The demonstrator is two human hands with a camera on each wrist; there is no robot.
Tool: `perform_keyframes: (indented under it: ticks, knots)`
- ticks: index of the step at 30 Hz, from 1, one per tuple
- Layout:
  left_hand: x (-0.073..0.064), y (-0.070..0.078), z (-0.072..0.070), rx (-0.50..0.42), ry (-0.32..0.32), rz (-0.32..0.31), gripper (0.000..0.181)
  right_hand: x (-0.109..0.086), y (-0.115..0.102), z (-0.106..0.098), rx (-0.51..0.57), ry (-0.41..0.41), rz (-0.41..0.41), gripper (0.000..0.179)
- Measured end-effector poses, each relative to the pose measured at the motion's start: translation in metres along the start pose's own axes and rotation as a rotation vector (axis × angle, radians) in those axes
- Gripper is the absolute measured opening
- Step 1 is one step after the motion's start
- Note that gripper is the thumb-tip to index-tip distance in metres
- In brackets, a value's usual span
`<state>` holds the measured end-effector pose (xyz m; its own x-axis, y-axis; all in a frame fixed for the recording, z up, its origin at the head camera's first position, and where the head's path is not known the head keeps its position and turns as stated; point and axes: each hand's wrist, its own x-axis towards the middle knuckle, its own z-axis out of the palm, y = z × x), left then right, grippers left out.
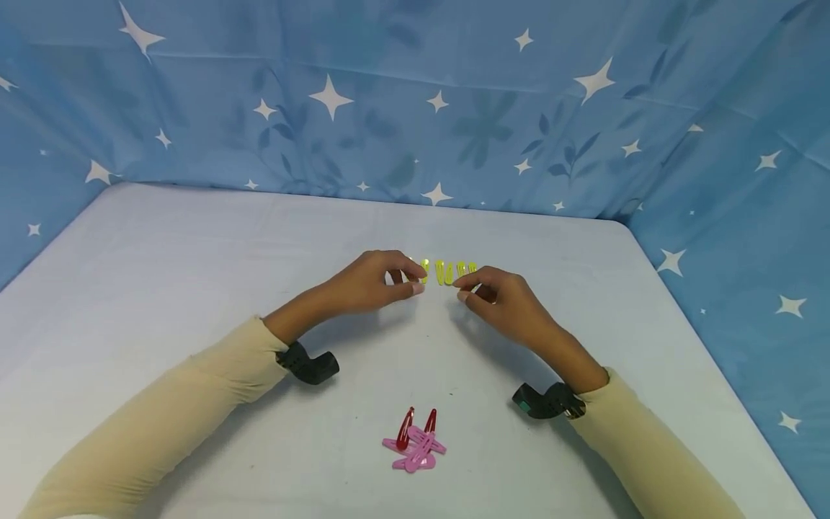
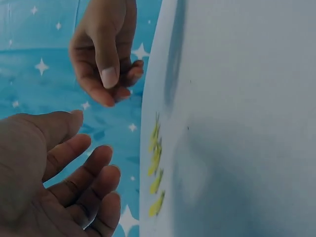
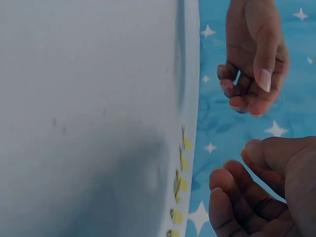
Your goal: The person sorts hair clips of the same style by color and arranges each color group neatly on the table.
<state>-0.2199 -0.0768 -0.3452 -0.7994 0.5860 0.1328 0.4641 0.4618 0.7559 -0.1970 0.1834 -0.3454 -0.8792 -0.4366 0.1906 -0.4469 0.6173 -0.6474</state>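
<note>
- left hand (image 1: 376,282): released, fingers loosely bent, over the white worktop (image 1: 194,245), by the left end of the yellow clips (image 1: 449,277)
- red clips (image 1: 403,437) and pink clips (image 1: 420,454): in an overlapping pile on the worktop, well apart from the yellow ones
- yellow clips: side by side in a row
- right hand (image 1: 509,301): released, fingers bent, near the row's right end

Yellow snap hair clips (image 1: 449,275) beside left hand (image 1: 376,282) and right hand (image 1: 509,303). Nearer the body than both: red clips (image 1: 403,437), pink clips (image 1: 421,454). Sleeves (image 1: 188,396): plain beige. Tablecloth (image 1: 428,360) beneath: white. Curtain (image 1: 389,43) beyond: blue, white-star print.
</note>
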Motion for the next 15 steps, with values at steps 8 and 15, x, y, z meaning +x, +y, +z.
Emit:
perform_keyframes:
  ticks: [8, 15]
  knots:
    - [-0.029, 0.023, 0.007, -0.003, -0.121, 0.054, 0.025, -0.017, -0.021, 0.007, 0.081, -0.103, -0.061, 0.018]
    - [-0.050, 0.035, 0.013, -0.029, -0.189, 0.007, 0.016, -0.036, -0.031, 0.014, 0.181, -0.205, -0.102, 0.017]
